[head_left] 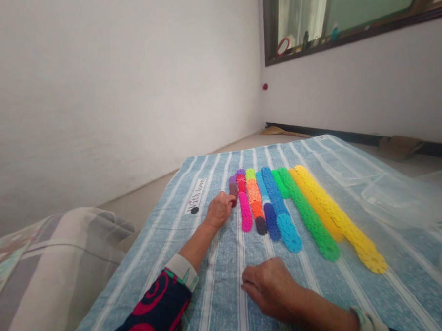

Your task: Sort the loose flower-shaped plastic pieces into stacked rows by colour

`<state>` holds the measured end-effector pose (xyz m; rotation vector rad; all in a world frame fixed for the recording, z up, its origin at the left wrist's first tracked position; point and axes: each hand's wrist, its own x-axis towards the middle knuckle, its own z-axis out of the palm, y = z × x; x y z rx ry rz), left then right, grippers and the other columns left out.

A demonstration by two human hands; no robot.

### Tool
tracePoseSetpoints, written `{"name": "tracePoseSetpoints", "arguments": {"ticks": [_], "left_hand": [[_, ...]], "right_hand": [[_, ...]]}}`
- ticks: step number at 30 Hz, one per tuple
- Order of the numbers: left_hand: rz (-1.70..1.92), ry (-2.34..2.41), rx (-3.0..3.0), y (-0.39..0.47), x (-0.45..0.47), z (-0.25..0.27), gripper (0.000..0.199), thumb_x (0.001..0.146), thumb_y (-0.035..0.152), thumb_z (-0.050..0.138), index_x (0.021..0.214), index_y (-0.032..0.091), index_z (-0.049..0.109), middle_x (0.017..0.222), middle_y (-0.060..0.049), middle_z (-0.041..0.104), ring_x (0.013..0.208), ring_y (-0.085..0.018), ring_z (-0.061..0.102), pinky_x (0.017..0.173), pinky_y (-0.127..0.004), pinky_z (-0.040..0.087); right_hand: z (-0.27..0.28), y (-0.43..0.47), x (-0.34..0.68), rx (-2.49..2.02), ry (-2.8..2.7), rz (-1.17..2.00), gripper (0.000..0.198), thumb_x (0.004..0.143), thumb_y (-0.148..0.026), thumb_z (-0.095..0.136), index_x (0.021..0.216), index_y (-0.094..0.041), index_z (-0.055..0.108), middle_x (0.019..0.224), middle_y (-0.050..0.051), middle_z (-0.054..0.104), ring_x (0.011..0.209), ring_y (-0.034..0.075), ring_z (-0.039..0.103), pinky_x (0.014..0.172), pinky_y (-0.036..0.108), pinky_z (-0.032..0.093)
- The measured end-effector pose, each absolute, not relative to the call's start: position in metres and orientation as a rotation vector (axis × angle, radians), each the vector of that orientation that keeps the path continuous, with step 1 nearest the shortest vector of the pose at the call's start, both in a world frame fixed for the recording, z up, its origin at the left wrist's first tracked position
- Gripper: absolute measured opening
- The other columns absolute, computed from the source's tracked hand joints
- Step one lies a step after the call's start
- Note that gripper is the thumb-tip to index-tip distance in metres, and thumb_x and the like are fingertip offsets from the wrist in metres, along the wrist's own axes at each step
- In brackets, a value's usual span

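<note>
Rows of overlapping toothed plastic discs lie on the striped cloth, sorted by colour. My left hand [220,209] is at the near end of the short brown row [233,187], its fingertips pinched on a brown disc there. Beside it run the red and pink row [245,211], the orange row [254,196] and the blue rows [273,187]. The green row [309,220] and yellow row [336,216] are longer and farther right. My right hand [270,286] rests curled on the cloth, nearer to me than the rows; its fingers hide whatever may be inside.
A blue-and-white striped cloth [167,265] covers the table. One black disc [194,210] lies apart at left, on the printed lettering. Clear plastic packaging [394,202] is at right. A cloth-covered seat [74,259] stands at left, and a broom [278,131] lies by the far wall.
</note>
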<state>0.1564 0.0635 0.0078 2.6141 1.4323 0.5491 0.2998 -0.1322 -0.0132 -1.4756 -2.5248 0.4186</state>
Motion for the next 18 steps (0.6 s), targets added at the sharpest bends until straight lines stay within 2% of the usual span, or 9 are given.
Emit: {"name": "tracePoseSetpoints", "arguments": {"ticks": [11,18], "left_hand": [[0.601,1.494,2.631,0.0607,0.158,0.0014,0.019,0.081,0.01,0.05,0.087,0.017,0.066,0.091,-0.007,0.06,0.094,-0.021,0.058,0.086,-0.032,0.047],[0.597,1.588,2.549,0.0571,0.1563,0.0018,0.016,0.081,0.013,0.051,0.089,0.018,0.064,0.091,-0.006,0.061,0.092,-0.02,0.059,0.085,-0.031,0.046]], "right_hand": [[-0.0102,-0.1331,0.3006,-1.448,-2.504,0.422,0.022,0.094,-0.034,0.052,0.085,-0.019,0.066,0.076,0.005,0.074,0.063,0.017,0.067,0.053,0.027,0.026],[-0.0079,-0.1337,0.3005,-1.47,-2.518,0.42,0.021,0.094,-0.033,0.051,0.088,-0.02,0.066,0.078,0.005,0.074,0.065,0.018,0.067,0.053,0.028,0.023]]}}
